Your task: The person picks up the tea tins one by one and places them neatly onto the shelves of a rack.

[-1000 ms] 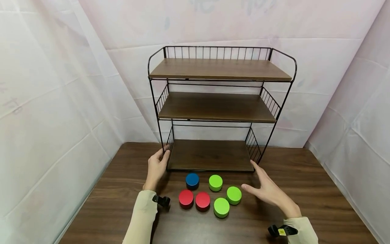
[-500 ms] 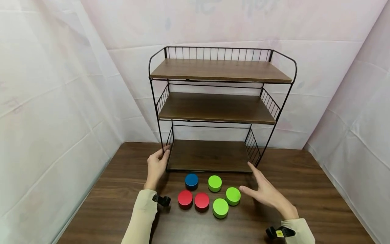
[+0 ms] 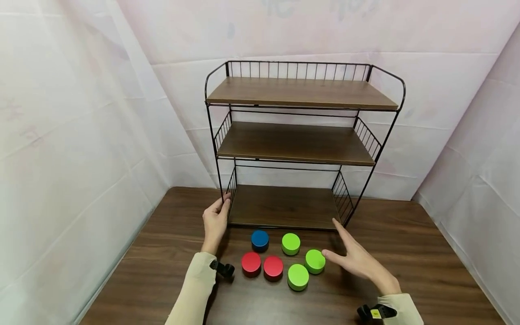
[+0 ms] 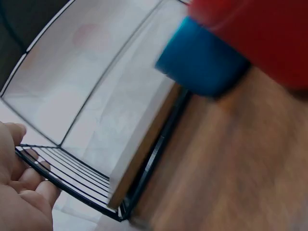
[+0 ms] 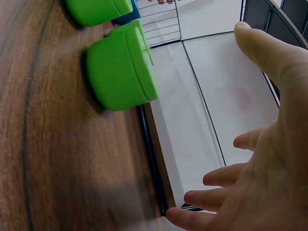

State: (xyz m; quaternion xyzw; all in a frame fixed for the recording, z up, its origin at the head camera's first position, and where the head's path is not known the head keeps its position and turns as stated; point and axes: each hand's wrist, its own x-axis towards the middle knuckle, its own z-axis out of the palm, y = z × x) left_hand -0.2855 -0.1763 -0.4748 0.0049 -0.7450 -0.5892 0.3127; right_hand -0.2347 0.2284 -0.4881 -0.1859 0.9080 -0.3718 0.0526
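A three-tier black wire shelf rack (image 3: 296, 153) with brown wooden boards stands upright on the table in the head view. My left hand (image 3: 215, 221) grips the lower left side of its frame, the fingers curled round the wire side rail in the left wrist view (image 4: 29, 185). My right hand (image 3: 361, 259) is spread open by the lower right front corner, fingertips at or near the frame; contact is unclear. Between the hands sit squat round containers: one blue (image 3: 260, 240), two red (image 3: 273, 268), and three green (image 3: 298, 277), the right-hand green one close to my right thumb.
The brown wooden table (image 3: 406, 253) extends on both sides of the rack. White cloth (image 3: 81, 135) hangs behind and at both sides. A black wrist camera (image 3: 222, 269) is strapped at my left cuff, another (image 3: 375, 312) at my right.
The head view has shifted slightly, so the rack and containers sit a little further right in it. My left hand keeps its grip; my right hand stays spread, its fingertips slightly lower.
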